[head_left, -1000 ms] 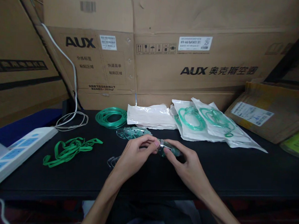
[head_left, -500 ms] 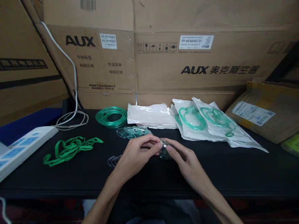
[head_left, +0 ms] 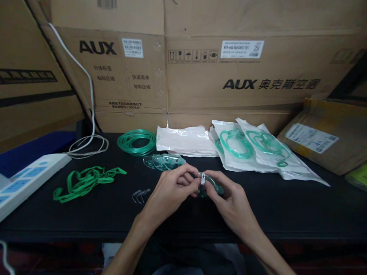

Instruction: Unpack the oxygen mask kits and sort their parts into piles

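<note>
Between my hands is a translucent green oxygen mask [head_left: 217, 186], with a shiny metal nose strip [head_left: 202, 179] at its near left edge. My right hand [head_left: 231, 200] has its thumb and fingers closed round the mask. With thumb and fingertips pinched together, my left hand [head_left: 169, 191] meets the strip's side of the mask; its fingertips partly hide the contact. Several thin, bent nose strips [head_left: 141, 195] lie on the table left of my left wrist. Just beyond that hand rest more clear green masks [head_left: 163, 162], nested on their side.
Green elastic straps [head_left: 88, 183] lie at left beside a white power strip [head_left: 26, 187]. Behind are coiled green tubing [head_left: 125, 143], white pouches [head_left: 186, 141] and bagged masks with tubing [head_left: 236, 146]. A cardboard box [head_left: 326, 137] stands at right; large cardboard panels [head_left: 191, 89] wall the back.
The mask has turned in my hands, so more of its green body and the upright metal strip show. My left hand has shifted slightly, uncovering the loose strips beside it.
</note>
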